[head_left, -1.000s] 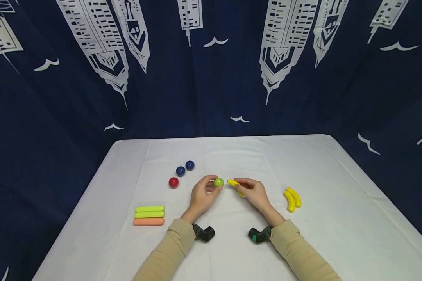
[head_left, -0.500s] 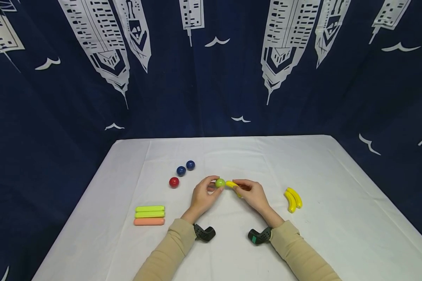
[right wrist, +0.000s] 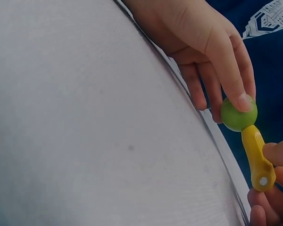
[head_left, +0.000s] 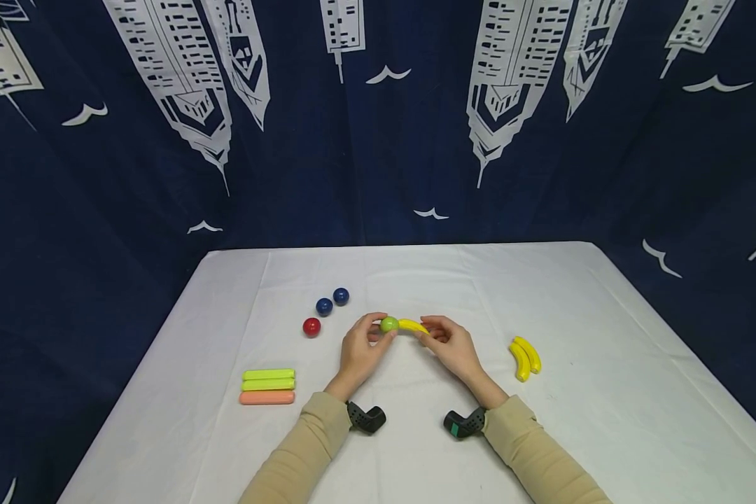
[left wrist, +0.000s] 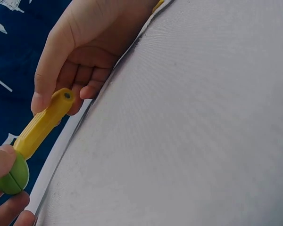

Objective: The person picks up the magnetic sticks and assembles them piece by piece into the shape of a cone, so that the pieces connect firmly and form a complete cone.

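My left hand (head_left: 360,352) pinches a light green ball (head_left: 388,324) between thumb and fingers; a thin seam crosses it in the left wrist view. A curved yellow rod (head_left: 411,325) meets the ball at one end. Its other end is pinched by my right hand (head_left: 453,350), with a small round metal-looking dot on the end face in the right wrist view. Ball and rod (right wrist: 257,157) stand end to end in line, held over the white table (head_left: 416,448). Part of the ball is hidden behind the left thumb (left wrist: 1,162).
Two blue balls (head_left: 324,306) and a red ball (head_left: 311,327) lie left of the hands. Nearer on the left are two lime sticks (head_left: 268,384) and an orange stick (head_left: 267,397), side by side. Two more curved yellow rods (head_left: 520,362) lie at right. A dark patterned cloth (head_left: 353,175) hangs behind.
The gap between ball and yellow rod has closed. The rod has swung flatter, and the right-hand fingers now sit at its far end. The ball has shifted slightly left.
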{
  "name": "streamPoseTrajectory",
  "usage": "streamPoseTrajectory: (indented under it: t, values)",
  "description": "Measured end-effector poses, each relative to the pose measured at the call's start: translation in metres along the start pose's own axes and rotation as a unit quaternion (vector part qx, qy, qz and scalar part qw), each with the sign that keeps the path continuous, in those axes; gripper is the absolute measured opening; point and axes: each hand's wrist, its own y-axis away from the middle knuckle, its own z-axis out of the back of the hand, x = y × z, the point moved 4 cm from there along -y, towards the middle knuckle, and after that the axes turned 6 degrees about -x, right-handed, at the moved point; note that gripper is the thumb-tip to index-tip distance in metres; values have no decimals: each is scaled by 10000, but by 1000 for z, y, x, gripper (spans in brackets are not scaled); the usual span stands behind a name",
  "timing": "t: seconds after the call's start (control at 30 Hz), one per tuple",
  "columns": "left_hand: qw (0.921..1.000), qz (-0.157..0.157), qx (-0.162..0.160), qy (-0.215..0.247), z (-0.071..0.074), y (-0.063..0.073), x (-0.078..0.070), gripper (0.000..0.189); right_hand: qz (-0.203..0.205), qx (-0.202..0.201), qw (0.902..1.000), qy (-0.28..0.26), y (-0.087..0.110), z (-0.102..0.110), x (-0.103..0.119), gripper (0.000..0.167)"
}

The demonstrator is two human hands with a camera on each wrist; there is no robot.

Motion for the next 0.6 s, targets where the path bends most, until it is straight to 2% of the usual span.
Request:
streamPoseTrajectory:
  t: [0.13,0.33,0.5,0.6]
  values:
    - [9999,119,-84,-28,1,0,0,33,-22,-117,9999,-36,-1,1,-1,34]
    - [9996,236,120,-25,0,1,0,31,-28,-314,9995,8,-1,4,-1,26]
    - [9992,96,390,-72,-2,2,-1,31,-39,-429,9987,262,-3,4,-4,16]
    - [9985,-8,532,-107,-3,2,-1,32,-42,-482,9981,387,-5,3,-5,16]
